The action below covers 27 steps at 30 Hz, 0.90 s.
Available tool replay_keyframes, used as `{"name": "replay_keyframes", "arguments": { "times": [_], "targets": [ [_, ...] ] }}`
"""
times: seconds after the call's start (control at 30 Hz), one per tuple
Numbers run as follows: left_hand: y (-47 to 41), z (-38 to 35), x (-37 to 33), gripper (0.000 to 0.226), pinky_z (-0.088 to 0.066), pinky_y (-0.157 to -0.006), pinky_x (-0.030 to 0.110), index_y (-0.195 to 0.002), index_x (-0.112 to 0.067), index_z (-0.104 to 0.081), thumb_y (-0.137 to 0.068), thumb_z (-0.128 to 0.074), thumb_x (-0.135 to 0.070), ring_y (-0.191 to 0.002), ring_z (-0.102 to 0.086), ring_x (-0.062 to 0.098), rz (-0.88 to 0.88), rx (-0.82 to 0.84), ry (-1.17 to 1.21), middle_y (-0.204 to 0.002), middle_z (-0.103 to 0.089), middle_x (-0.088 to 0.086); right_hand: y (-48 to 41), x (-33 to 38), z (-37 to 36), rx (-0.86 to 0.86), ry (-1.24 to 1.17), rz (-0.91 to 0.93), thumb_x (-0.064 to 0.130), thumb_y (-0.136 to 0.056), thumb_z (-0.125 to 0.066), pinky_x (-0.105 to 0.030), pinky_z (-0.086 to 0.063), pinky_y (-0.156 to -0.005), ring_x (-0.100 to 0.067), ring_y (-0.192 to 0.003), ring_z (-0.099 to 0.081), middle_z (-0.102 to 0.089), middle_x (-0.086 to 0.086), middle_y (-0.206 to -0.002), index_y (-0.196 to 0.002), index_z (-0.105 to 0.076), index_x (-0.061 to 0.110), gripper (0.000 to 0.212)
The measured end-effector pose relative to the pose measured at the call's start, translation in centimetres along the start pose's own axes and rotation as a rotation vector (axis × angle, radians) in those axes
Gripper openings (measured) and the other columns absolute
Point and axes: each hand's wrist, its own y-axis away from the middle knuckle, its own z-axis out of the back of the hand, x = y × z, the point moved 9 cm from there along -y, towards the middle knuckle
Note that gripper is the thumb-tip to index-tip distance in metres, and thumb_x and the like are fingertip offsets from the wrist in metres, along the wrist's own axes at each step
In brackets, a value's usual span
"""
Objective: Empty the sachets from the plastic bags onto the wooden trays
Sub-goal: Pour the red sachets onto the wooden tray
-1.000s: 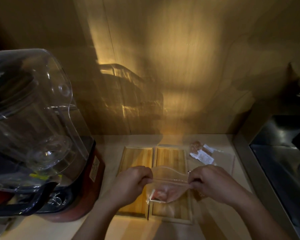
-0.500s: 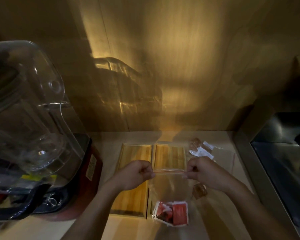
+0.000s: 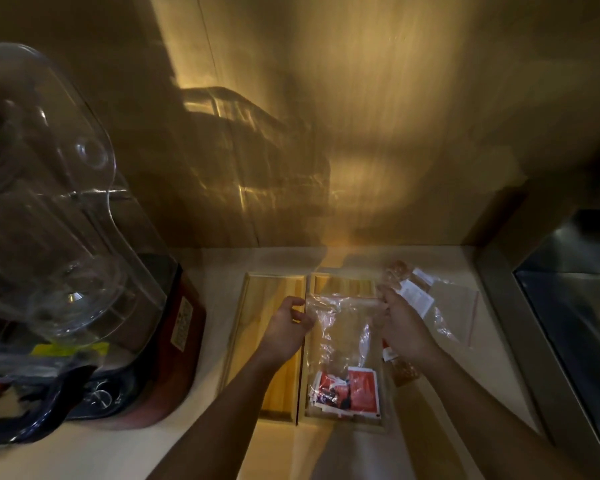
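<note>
Sachets (image 3: 352, 389) red with white edges, inside clear plastic bag (image 3: 340, 327); wooden trays (image 3: 271, 341) honey-yellow with lengthwise grain; tabletop (image 3: 492, 372) pale cream; blender base (image 3: 174, 341) red, its jar (image 3: 49, 202) clear.

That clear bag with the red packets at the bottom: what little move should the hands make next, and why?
Probably tip the clear bag over so its mouth faces down over the right wooden tray. The red sachets are bunched at its lower end, apparently still inside, while the right hand pinches the top edge and the left hand sits by the other corner, grip unclear.
</note>
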Motion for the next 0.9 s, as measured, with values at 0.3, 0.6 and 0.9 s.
{"name": "replay_keyframes", "arguments": {
  "times": [0.3,0.6,0.9],
  "targets": [
    [3.0,-3.1,7.2,0.009,-0.050,-0.069,0.026,-0.080,-0.022,-0.055,-0.085,-0.063,-0.024,-0.074,-0.059,0.011,0.181,0.122,-0.047,-0.083,-0.063,-0.002,5.6,-4.5,-4.4,-0.004,-0.295,-0.213,0.015,-0.089,-0.056,-0.034,-0.055,-0.073,-0.017,-0.084,-0.066,-0.068,-0.009,-0.100,-0.099,-0.053,0.018,0.011],
    [5.2,-2.9,11.0,0.021,-0.042,-0.062,0.033,-0.065,-0.016,-0.055,-0.085,-0.061,-0.013,-0.067,-0.054,0.018,0.241,0.061,-0.032,-0.071,-0.061,0.005,9.6,-8.0,-7.1,-0.002,-0.529,-0.394,-0.002,-0.086,-0.056,-0.020,-0.042,-0.041,-0.013,-0.047,-0.051,-0.056,-0.015,-0.066,-0.066,-0.054,0.003,0.020],
    [4.1,-1.8,9.0,0.025,-0.053,-0.080,0.041,-0.098,-0.007,-0.060,-0.080,-0.068,-0.022,-0.091,-0.065,0.028,0.215,-0.046,-0.066,-0.097,-0.069,0.010,7.6,-6.6,-5.3,-0.125,-0.410,-0.319,0.008,-0.084,-0.057,-0.035,-0.045,-0.062,-0.024,-0.068,-0.060,-0.065,-0.013,-0.074,-0.073,-0.061,0.004,0.013]
  ]
}}
